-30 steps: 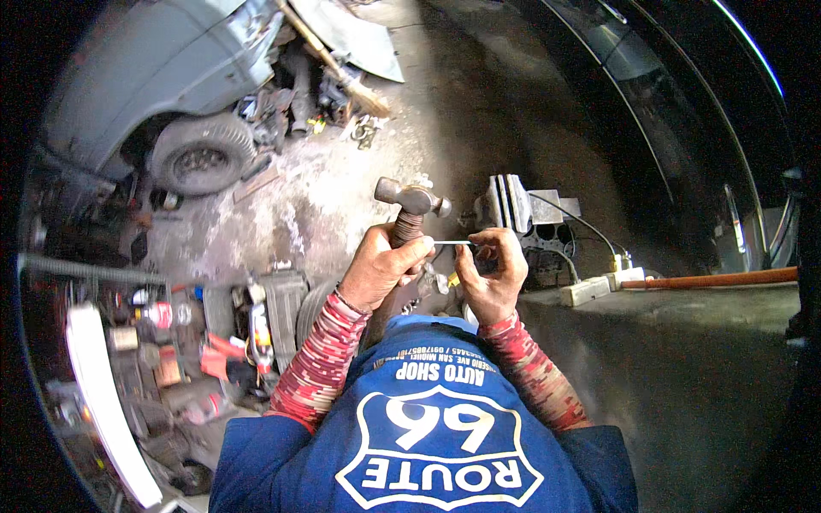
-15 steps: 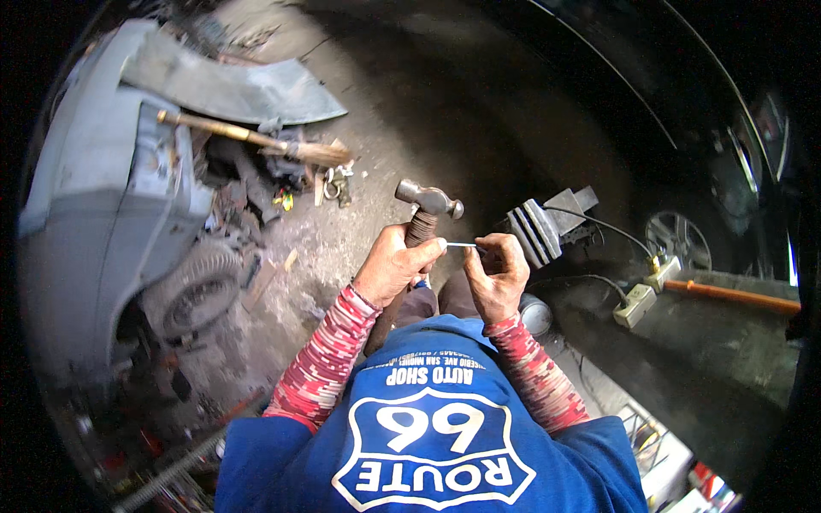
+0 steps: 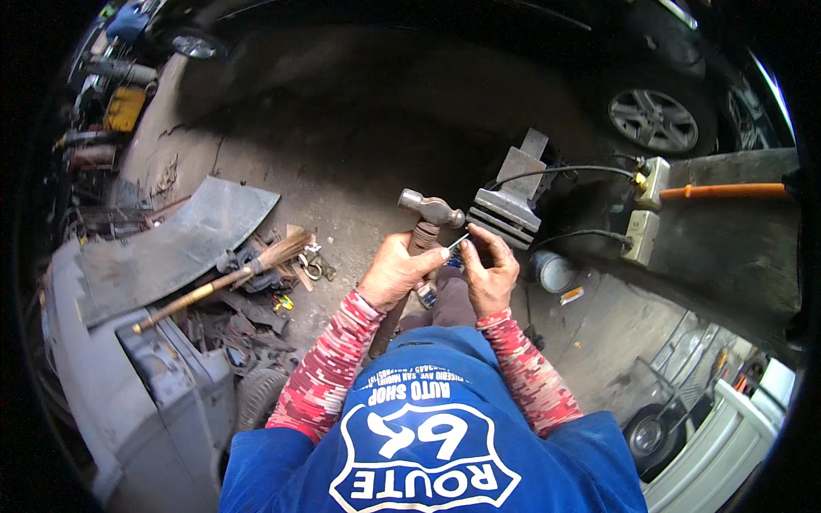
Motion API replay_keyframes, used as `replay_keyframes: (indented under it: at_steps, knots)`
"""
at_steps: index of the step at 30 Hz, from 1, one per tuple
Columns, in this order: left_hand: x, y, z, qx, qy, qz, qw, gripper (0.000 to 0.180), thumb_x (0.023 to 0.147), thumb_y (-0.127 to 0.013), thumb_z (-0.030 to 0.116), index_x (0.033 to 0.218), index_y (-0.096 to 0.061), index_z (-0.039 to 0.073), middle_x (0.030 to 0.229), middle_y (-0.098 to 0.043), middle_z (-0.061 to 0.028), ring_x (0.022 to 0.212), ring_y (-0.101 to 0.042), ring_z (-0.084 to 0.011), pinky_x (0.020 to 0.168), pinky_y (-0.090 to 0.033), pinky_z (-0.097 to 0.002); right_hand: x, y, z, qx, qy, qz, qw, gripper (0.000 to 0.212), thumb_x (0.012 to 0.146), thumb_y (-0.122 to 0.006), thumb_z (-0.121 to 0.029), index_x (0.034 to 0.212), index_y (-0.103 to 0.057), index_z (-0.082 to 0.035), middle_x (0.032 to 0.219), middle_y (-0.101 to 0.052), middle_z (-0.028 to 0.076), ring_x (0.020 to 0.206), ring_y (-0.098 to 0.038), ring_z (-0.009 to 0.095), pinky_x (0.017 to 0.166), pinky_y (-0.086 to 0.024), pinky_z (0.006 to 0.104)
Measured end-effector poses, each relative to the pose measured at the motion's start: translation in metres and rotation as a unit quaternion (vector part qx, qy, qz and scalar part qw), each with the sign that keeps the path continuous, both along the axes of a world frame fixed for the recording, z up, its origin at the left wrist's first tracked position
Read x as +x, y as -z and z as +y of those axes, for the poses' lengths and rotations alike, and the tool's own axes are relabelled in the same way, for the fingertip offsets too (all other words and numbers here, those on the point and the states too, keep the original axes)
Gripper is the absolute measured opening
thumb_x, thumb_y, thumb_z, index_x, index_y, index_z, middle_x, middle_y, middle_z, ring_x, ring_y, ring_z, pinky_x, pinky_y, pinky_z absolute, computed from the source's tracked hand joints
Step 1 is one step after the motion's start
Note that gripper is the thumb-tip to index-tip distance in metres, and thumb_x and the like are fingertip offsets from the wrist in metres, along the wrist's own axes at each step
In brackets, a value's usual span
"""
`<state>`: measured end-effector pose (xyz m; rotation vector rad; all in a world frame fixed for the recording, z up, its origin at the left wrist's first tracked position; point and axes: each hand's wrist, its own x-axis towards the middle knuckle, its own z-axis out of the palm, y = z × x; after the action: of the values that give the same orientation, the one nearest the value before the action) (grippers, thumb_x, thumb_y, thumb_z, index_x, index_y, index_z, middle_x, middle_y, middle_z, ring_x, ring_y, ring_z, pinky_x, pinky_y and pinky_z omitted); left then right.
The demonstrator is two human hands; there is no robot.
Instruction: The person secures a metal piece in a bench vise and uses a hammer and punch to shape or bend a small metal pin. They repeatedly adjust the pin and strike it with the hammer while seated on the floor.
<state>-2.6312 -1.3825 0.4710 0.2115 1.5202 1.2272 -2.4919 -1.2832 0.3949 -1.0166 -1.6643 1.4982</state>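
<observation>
In the head view, holds both hands close together in front of the blue shirt (image 3: 556,462). Clenches the left hand (image 3: 393,274) around the wrapped handle (image 3: 424,238) of a hammer (image 3: 432,208), with the steel head beyond the fist and the shaft slanting back toward the body. With the same hand, pins one end of a thin rod (image 3: 457,243) at the thumb. Spans the short gap to the right hand (image 3: 492,278) with this rod, long axis running rightward and away from the body, well across the line of the handle. At the far end, meets the curled right thumb and forefinger, drawn nearly together around the tip; cannot tell a firm pinch there from a light touch. Lies, as a rod, to the right of the left thumb and just left of the right fingertips, about equally near both hands. Just past the right fingers, shows a grey vise (image 3: 510,208); cannot judge true depth between the two. Cannot see the rod's near end, covered at the left thumb, nor the grasped stretch of handle, buried in the fist. Cannot make out the rod's tip shape, too small, nor the other right fingers, partly folded from sight.
</observation>
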Motion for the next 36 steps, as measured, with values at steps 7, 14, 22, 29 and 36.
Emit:
replay_keyframes:
  at_steps: [7,14,22,29,36]
  knots:
    - [-0.019,0.061,0.073,-0.044,0.020,-0.017,0.999,0.021,0.092,-0.077,0.021,0.094,-0.064,0.005,0.070,-0.059,0.0024,0.052,-0.049,-0.0028,0.045,-0.040,-0.0180,-0.014,0.048,0.042,-0.163,0.095,-0.018,0.982,0.030,0.090,-0.073,-0.004,0.120,-0.070,-0.004,0.092,-0.070,0.002,0.074,-0.059,0.006,0.067,-0.050,0.0225]
    - [-0.029,0.158,0.130,-0.122,0.081,0.006,0.989,0.019,0.092,-0.076,0.020,0.090,-0.064,0.005,0.067,-0.058,0.0019,0.051,-0.049,-0.0040,0.045,-0.041,-0.0195,0.016,0.136,0.038,-0.284,0.183,-0.176,0.925,0.020,0.090,-0.071,-0.004,0.110,-0.072,-0.002,0.092,-0.072,0.003,0.078,-0.062,0.009,0.074,-0.053,0.0257]
    - [-0.026,0.278,0.150,-0.205,0.163,0.036,0.965,0.018,0.092,-0.073,0.019,0.085,-0.065,0.005,0.066,-0.062,-0.0005,0.051,-0.054,-0.0074,0.046,-0.043,-0.0261,0.051,0.246,-0.013,-0.469,0.317,-0.178,0.805,0.029,0.090,-0.067,-0.001,0.119,-0.066,0.001,0.090,-0.069,0.005,0.074,-0.060,0.010,0.065,-0.051,0.0279]
    - [-0.019,0.319,0.144,-0.236,0.139,0.047,0.961,0.019,0.093,-0.076,0.018,0.091,-0.063,0.005,0.068,-0.061,0.0000,0.052,-0.052,-0.0056,0.047,-0.041,-0.0222,0.069,0.425,-0.061,-0.458,0.355,-0.162,0.799,0.043,0.087,-0.061,0.001,0.130,-0.057,-0.001,0.116,-0.066,0.011,0.093,-0.064,0.018,0.083,-0.052,0.0324]
    - [-0.014,0.334,0.138,-0.240,0.100,-0.015,0.966,0.019,0.094,-0.075,0.017,0.098,-0.064,0.003,0.071,-0.062,-0.0003,0.055,-0.053,-0.0055,0.049,-0.042,-0.0213,0.073,0.525,-0.079,-0.207,0.014,-0.424,0.882,0.053,0.097,-0.061,-0.033,0.144,-0.053,-0.009,0.151,-0.051,0.016,0.140,-0.044,0.037,0.119,-0.032,0.0451]
